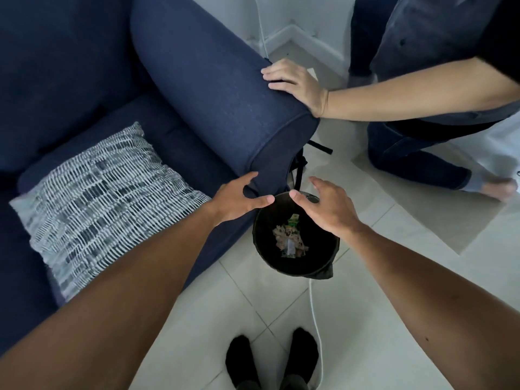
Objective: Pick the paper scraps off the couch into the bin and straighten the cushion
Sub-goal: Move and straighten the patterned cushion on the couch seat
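The left hand (237,199) and right hand (327,206) are hovering empty with fingers spread, the bin (295,266) of paper scraps (289,240) lying just below them.

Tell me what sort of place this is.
Probably a home living room: a navy couch with a patterned cushion, a small bin on a pale tiled floor, and a white skirting board.
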Motion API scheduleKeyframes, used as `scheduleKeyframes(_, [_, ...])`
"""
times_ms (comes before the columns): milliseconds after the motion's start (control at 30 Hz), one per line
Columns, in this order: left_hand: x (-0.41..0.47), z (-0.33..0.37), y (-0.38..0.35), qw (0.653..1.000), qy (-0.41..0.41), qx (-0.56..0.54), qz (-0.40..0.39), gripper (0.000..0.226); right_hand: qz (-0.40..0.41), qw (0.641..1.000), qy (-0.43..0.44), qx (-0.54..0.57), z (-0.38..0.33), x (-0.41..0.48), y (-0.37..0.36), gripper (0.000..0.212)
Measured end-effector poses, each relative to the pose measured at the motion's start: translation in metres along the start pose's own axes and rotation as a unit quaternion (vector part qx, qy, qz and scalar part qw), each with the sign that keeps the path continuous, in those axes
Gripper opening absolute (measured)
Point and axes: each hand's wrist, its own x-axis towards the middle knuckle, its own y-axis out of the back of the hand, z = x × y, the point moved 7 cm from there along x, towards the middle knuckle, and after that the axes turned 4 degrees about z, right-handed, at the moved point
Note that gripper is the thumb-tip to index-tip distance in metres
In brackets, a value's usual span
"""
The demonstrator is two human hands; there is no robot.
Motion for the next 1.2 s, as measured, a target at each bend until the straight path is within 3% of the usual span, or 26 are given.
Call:
scheduleKeyframes(133, [-0.015,0.004,0.038,0.998,-0.031,-0.009,0.057,0.082,0.015,0.999,0.046,0.007,-0.046,0.003,0.006,0.083])
scheduleKeyframes(333, [-0.053,-0.019,0.111,0.986,-0.03,-0.055,0.156,0.073,0.027,0.994,0.102,0.012,-0.13,0.01,0.001,0.09])
scheduleKeyframes(833, [-0.183,-0.139,0.269,0.944,0.046,-0.1,0.31,0.08,-0.029,0.966,0.257,-0.012,-0.335,0.012,-0.044,0.09])
scheduleKeyframes(1200, [-0.258,-0.207,0.297,0.908,0.12,-0.135,0.379,0.085,-0.087,0.938,0.336,-0.024,-0.422,-0.008,-0.098,0.092])
